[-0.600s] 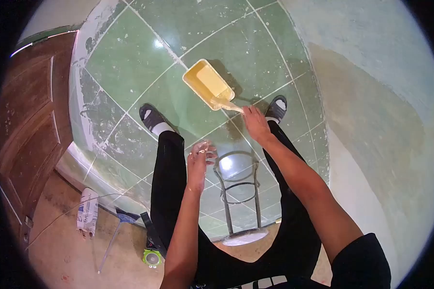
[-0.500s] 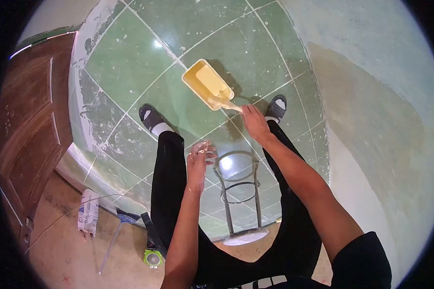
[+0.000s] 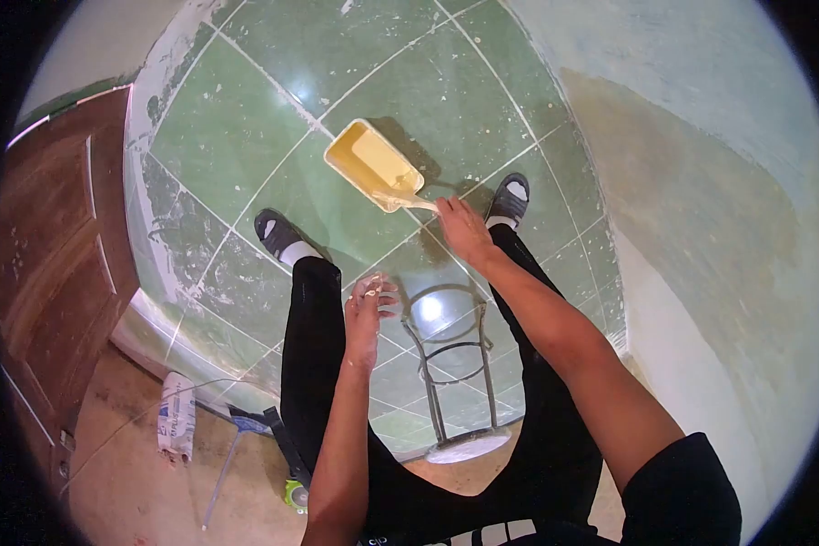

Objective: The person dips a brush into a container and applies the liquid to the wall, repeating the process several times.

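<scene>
My right hand (image 3: 465, 229) is closed round the pale handle of a scraper (image 3: 408, 200) smeared with cream-coloured paste. The scraper's head lies inside a yellow rectangular tub (image 3: 344, 180), at the corner nearest me, partly covered by the paste. The tub sits on green floor tiles between and ahead of my feet, with more of the pale mix inside. My left hand (image 3: 369, 305) hangs in front of my left knee, holding nothing. Its fingers are loosely bent and apart, with white paste stuck on them.
A metal-legged stool (image 3: 464, 446) stands between my legs. On the left are a brown wooden door (image 3: 55, 246), a paper sack (image 3: 176, 419), a blue-headed long-handled tool (image 3: 246, 424) and a green device (image 3: 296, 495). A patchily plastered wall (image 3: 692, 200) runs along the right.
The view has shifted slightly, moving the floor and tub left and a little down. My right hand keeps hold of the scraper in the tub, and my left hand stays nearly in place.
</scene>
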Action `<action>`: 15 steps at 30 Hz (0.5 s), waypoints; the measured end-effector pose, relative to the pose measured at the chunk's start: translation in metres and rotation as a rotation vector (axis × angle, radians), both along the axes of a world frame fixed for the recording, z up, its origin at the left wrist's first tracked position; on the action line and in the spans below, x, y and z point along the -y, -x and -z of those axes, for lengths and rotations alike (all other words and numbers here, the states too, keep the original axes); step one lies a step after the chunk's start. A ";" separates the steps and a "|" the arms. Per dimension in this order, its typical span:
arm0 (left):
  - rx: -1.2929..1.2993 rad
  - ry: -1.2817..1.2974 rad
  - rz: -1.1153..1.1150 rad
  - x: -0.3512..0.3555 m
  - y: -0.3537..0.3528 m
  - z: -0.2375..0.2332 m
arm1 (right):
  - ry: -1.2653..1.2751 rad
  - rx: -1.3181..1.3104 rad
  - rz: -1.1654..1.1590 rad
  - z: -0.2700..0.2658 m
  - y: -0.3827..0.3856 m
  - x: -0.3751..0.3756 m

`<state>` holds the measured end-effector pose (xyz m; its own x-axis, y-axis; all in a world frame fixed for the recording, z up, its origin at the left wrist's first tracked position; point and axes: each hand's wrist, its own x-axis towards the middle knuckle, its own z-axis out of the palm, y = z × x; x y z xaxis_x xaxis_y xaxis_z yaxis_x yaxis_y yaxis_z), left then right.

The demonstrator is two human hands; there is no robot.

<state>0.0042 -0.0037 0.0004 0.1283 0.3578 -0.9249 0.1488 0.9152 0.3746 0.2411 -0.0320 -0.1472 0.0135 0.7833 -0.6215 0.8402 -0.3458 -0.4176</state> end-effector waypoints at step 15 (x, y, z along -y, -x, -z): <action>-0.004 -0.012 0.056 0.016 -0.008 0.001 | -0.143 -0.463 0.723 -0.053 -0.013 0.001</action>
